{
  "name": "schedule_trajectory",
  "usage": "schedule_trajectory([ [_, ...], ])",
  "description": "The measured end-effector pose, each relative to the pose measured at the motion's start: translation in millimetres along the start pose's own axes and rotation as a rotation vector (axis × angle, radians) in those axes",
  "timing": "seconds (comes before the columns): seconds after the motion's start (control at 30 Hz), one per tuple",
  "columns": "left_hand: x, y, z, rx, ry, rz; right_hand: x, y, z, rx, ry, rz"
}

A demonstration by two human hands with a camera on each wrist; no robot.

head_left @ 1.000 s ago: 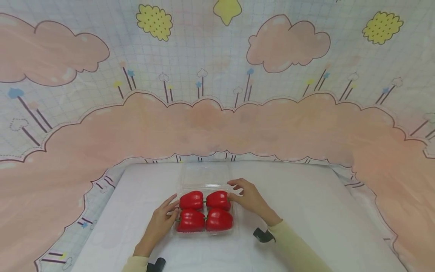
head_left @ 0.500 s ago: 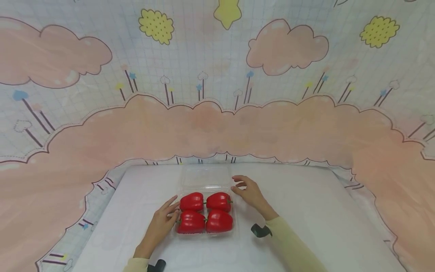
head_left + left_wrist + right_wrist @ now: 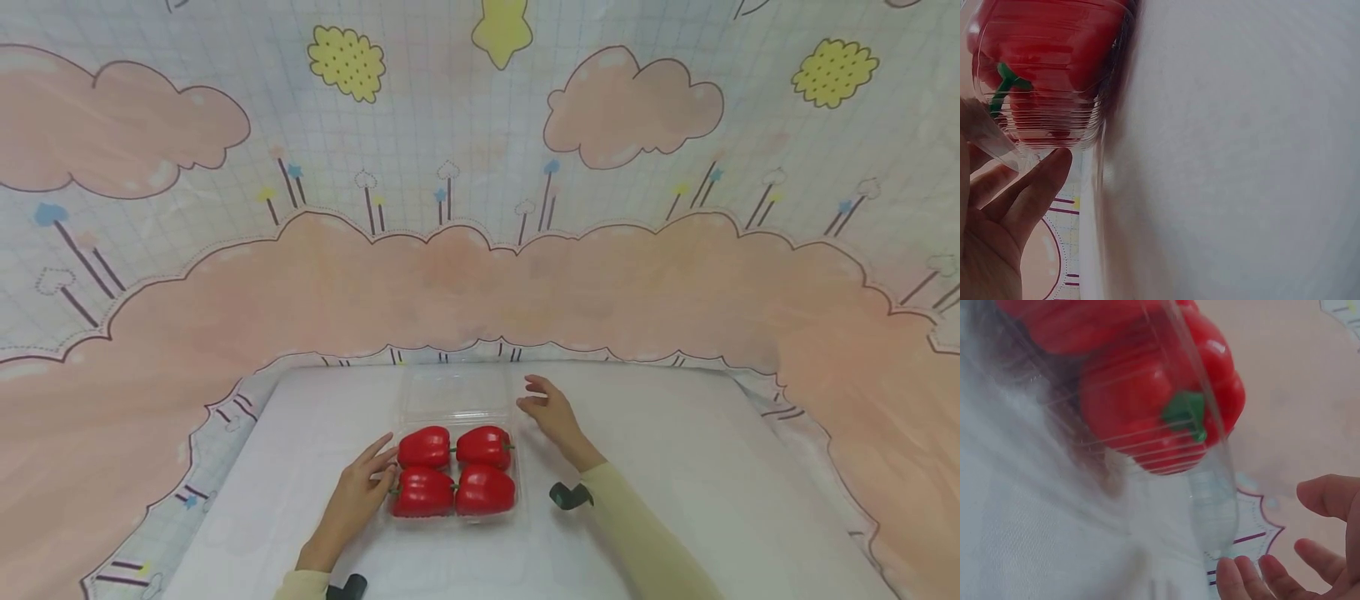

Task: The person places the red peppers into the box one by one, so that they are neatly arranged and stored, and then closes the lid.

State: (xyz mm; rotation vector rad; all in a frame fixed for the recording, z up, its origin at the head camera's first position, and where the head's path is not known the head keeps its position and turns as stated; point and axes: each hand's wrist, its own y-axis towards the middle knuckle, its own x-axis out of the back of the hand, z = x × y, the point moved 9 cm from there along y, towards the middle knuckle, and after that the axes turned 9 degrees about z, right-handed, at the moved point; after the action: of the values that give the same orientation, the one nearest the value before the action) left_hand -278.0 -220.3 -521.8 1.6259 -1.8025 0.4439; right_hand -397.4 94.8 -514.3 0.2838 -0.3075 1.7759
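Observation:
Several red bell peppers (image 3: 485, 490) with green stems lie in two rows in a clear plastic clamshell box (image 3: 520, 487). Its transparent lid (image 3: 456, 393) is folded back behind it on the table. My left hand (image 3: 358, 492) is at the box's left side, fingers mostly extended. In the left wrist view the thumb (image 3: 1054, 167) touches the ribbed wall just under a pepper (image 3: 1054, 47). My right hand (image 3: 555, 421) hovers beside the lid's right edge, holding nothing. In the right wrist view its loosely bent fingers (image 3: 1241, 578) are close to the lid's hinge side.
A white-covered table (image 3: 660, 450) spreads around the box. Behind and beside it hangs a cloth (image 3: 615, 275) printed with clouds and stars. Each wrist carries a dark camera mount; the right one (image 3: 570, 496) stands out over the tabletop.
My right hand has let go of the back right pepper and moved up and away toward the lid's right edge. The left hand has stayed at the box's left side.

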Motion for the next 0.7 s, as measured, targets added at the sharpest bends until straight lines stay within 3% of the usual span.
schedule_trajectory([
  [0.13, 0.4, 0.3, -0.2, -0.007, 0.002, -0.003, -1, 9, -8, -0.024, 0.080, 0.005],
  [0.4, 2.7, 2.0, -0.6, -0.027, 0.004, -0.021, -12, 30, -26, -0.098, 0.339, 0.070],
  [0.7, 1.2, -0.4, 0.7, -0.011, -0.002, -0.028, -19, 38, -36, -0.182, 0.314, 0.124],
])
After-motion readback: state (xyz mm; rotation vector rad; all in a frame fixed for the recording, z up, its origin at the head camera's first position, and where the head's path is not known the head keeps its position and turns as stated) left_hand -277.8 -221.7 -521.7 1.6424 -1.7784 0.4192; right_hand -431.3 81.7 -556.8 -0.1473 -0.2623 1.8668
